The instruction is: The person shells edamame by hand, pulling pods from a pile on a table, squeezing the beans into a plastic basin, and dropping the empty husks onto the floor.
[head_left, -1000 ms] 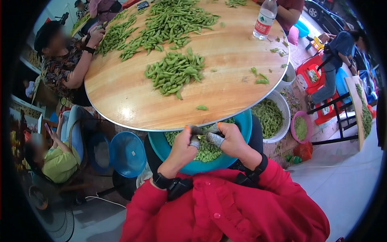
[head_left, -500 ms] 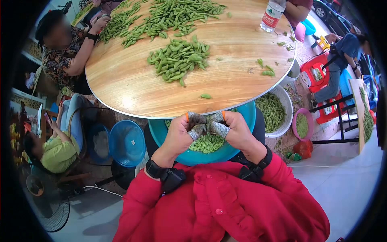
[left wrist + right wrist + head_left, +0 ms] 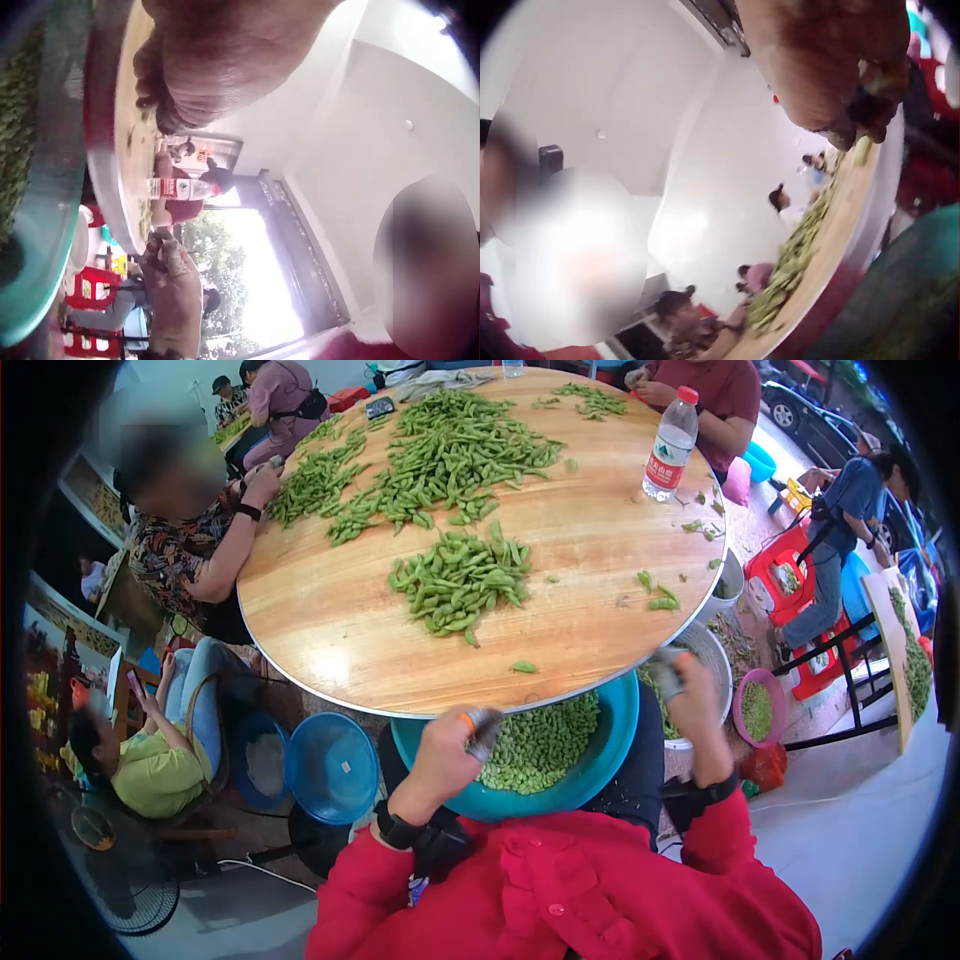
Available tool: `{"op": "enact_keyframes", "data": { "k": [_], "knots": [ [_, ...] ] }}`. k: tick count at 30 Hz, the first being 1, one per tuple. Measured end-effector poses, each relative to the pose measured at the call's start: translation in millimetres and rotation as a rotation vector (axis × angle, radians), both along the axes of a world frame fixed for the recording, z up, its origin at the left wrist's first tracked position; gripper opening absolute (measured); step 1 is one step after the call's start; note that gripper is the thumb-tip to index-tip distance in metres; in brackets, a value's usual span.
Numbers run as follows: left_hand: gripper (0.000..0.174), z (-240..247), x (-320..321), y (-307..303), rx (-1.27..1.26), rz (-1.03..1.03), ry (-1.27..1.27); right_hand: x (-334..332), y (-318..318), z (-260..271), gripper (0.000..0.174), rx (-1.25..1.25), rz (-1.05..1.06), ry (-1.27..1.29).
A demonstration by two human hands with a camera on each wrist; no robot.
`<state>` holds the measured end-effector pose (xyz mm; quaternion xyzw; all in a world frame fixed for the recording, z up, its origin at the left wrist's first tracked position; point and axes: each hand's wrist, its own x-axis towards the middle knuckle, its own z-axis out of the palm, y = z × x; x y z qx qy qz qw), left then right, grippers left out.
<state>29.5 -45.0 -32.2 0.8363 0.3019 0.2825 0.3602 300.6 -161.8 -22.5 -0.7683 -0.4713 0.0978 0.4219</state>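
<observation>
My left hand [image 3: 450, 750], with grey wraps on its fingertips and an orange band, hovers with bent fingers at the left rim of a teal basin [image 3: 610, 745]. Shelled green beans [image 3: 545, 745] lie in this basin. To its right, my right hand [image 3: 693, 695], wrapped alike and blurred, is over a white basket [image 3: 712, 650] of green pods. In the right wrist view its fingers [image 3: 840, 131] are bent beside the table edge; I cannot tell what either hand holds. A small heap of soybean pods [image 3: 460, 582] sits on the table beyond, with one single pod [image 3: 524, 667] nearer.
The round wooden table [image 3: 370, 650] carries a larger pod pile [image 3: 450, 455] and a water bottle [image 3: 670, 448]. Blue basins [image 3: 333, 765] stand at left, a pink basin [image 3: 760, 705] at right. A person in a patterned shirt [image 3: 185, 555] sits at the table's left side.
My two hands, earlier together over the teal basin, have moved apart. The right hand has gone right, over the white basket; the left stays by the basin's left side.
</observation>
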Motion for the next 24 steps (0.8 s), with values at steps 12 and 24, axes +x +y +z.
{"op": "enact_keyframes", "data": {
  "k": [12, 24],
  "knots": [
    [0.021, 2.8, 36.4, 92.4, 0.518, 0.134, 0.274, -43.7, 95.6, -12.1, 0.008, -0.029, 0.286, -0.185],
    [0.025, 18.3, 41.3, 94.4, 0.268, 0.184, 0.506, -45.2, -6.7, 108.5, 0.016, 0.321, 0.536, -0.044]
  ]
}}
